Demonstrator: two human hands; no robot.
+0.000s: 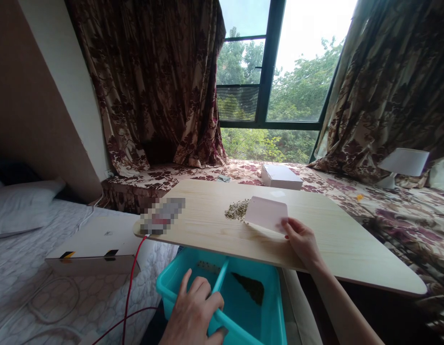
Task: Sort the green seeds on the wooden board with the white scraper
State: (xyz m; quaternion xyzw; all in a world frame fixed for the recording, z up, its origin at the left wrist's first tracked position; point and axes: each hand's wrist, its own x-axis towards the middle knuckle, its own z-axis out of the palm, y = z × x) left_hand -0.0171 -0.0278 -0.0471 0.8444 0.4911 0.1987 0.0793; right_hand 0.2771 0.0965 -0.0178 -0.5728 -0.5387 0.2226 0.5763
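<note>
Between the thumb and fingers of my right hand [304, 243] is a thin, pale flat scraper [267, 213], tilted over the wooden tabletop [337, 239]. Its left edge meets a scattered pile of small greenish-brown grains [237, 210], partly covering it. Below the table's near edge, my left hand [195, 309] is curled over the near rim of a turquoise two-compartment bin [280, 311], by the divider. Dark grains [256, 289] lie heaped in the bin's right compartment. A few specks show in the left compartment, which my left hand partly hides.
A blurred-out device [164, 215] with a red cable [131, 278] lies on the table's left end. Beyond the table sits a white box [281, 176]; a lamp [405, 163] stands right. At left, a flat carton [96, 244] rests on the bed [17, 268].
</note>
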